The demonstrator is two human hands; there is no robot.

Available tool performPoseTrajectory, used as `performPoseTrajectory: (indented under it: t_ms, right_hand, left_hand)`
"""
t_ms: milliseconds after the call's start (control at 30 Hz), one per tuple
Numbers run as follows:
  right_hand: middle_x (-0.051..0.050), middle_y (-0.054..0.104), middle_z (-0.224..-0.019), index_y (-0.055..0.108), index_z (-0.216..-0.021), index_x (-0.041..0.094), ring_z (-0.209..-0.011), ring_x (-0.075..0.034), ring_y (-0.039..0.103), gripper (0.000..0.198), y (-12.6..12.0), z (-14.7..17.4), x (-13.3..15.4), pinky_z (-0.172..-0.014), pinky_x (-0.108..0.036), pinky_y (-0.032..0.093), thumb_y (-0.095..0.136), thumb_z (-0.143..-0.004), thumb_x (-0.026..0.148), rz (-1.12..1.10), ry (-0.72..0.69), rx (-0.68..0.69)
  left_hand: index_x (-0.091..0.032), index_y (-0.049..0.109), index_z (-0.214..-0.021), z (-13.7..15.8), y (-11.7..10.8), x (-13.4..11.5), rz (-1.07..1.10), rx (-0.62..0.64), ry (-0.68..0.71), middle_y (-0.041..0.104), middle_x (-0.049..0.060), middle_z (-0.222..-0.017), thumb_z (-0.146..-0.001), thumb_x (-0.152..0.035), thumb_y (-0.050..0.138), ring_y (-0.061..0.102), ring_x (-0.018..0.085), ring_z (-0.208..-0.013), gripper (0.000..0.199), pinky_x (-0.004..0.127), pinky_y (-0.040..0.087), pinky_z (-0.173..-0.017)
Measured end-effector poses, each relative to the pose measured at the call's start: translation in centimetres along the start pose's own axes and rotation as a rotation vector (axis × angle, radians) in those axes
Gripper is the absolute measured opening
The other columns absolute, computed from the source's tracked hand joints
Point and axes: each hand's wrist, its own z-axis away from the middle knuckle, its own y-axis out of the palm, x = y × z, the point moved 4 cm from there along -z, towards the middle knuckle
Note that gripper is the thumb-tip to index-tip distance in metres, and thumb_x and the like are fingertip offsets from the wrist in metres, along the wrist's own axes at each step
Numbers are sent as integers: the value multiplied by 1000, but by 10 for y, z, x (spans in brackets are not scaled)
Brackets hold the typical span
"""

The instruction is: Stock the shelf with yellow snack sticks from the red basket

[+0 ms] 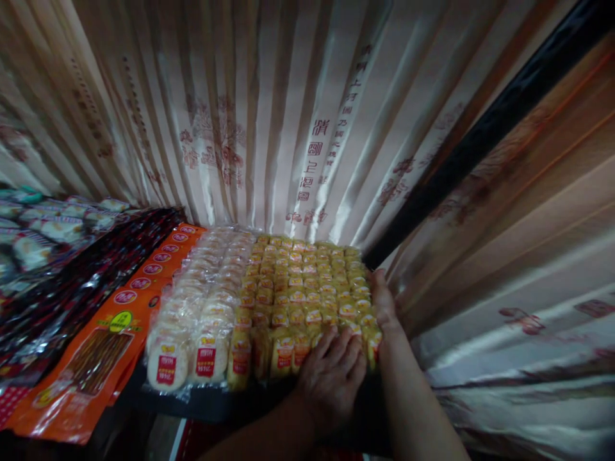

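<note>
Rows of small yellow wrapped snack packs (298, 298) stand tightly lined up at the right end of the dark table. My left hand (334, 368) lies with its fingers stretched out on the front row of these packs, near the right corner. Along the right side of the block, my right hand (383, 301) rests against the packs, held flat and upright; some of its fingers are hidden. Neither hand is wrapped round a single pack. Left of the yellow packs are rows of white round rice crackers (211, 352) in clear wrappers.
Orange snack bags (103, 339) overlap in a row to the left, beside dark shiny packets (96, 288) and more white packs (57, 224). A printed curtain (269, 128) hangs behind, and a black pole (471, 141) slants down near the right corner.
</note>
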Motion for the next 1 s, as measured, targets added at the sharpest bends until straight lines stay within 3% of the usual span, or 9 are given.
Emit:
performPoseTrajectory:
  t_ms: [300, 467, 600, 733, 833, 1000]
  right_hand:
    - [2, 69, -104, 60, -113, 30, -106, -21, 61, 46, -37, -19, -13, -92, -39, 49, 40, -83, 58, -39, -35, -102]
    - [1, 67, -111, 66, -103, 26, -107, -20, 58, 41, -43, -16, -4, -98, -37, 43, 56, -76, 55, 225, -151, -294]
    - [-4, 67, -108, 67, -102, 24, -99, -22, 61, 45, -38, -7, 10, -92, -38, 45, 52, -76, 58, 447, -281, -358]
    - [-7, 70, -99, 68, -100, 21, -88, -23, 63, 48, -29, -1, 28, -87, -39, 47, 49, -77, 59, 755, -402, -364]
    - [-9, 71, -92, 68, -102, 19, -79, -23, 64, 50, -22, -3, 38, -81, -39, 49, 49, -77, 58, 934, -387, -286]
    - [-9, 70, -99, 65, -108, 21, -97, -25, 62, 59, -29, -5, 38, -86, -41, 48, 35, -82, 64, 856, -328, -255]
  left_hand:
    - [-13, 60, -112, -4, -2, -1, 19, 32, 3, 51, 7, -133, -87, -24, 44, 36, 26, -131, 31, 44, 12, -115]
    - [-15, 60, -110, -3, -2, 0, 31, 23, 3, 53, 7, -132, -88, -24, 44, 36, 26, -131, 28, 45, 12, -115]
    - [-14, 60, -111, -4, -3, 0, 14, 40, 20, 51, 8, -133, -87, -24, 44, 37, 26, -130, 30, 46, 9, -115]
    - [-13, 59, -114, -6, -5, 0, -2, 69, 22, 48, 9, -135, -88, -26, 43, 38, 26, -130, 33, 44, 8, -115]
    - [-13, 57, -118, -4, -3, 0, -3, 99, 9, 45, 8, -138, -88, -25, 43, 35, 25, -132, 35, 44, 10, -115]
    - [-13, 58, -116, -3, -3, 1, 5, 85, 6, 45, 8, -139, -88, -27, 43, 31, 26, -134, 34, 44, 10, -115]
